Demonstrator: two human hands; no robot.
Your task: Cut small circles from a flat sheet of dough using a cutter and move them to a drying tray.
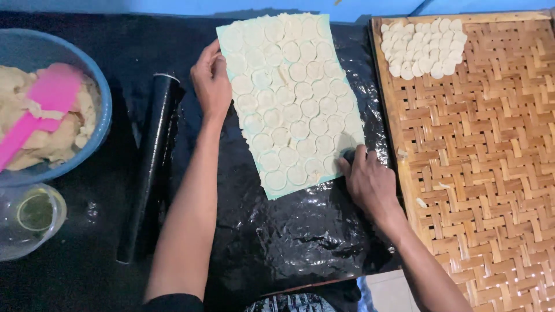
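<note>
Pressing flat and open on the top-left edge of the dough sheet [292,98], the left hand [211,81] steadies it on the black plastic-covered desk [277,242]. The right hand [367,182] is closed round a small dark round cutter [349,155] at the sheet's lower-right corner. Cut dough discs [425,46] sit piled on the woven bamboo tray [480,173], and a black rolling pin [150,167] lies just left.

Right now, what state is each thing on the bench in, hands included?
Dough sheet: flat, scored all over with cut circles.
Left hand: flat on the sheet's left edge, grip open.
Right hand: pressing a small dark cutter at the lower right corner.
Rolling pin: lying idle.
Woven tray: cut dough rounds piled in the far corner.
Blue bowl: holds dough and a pink spatula.
</note>
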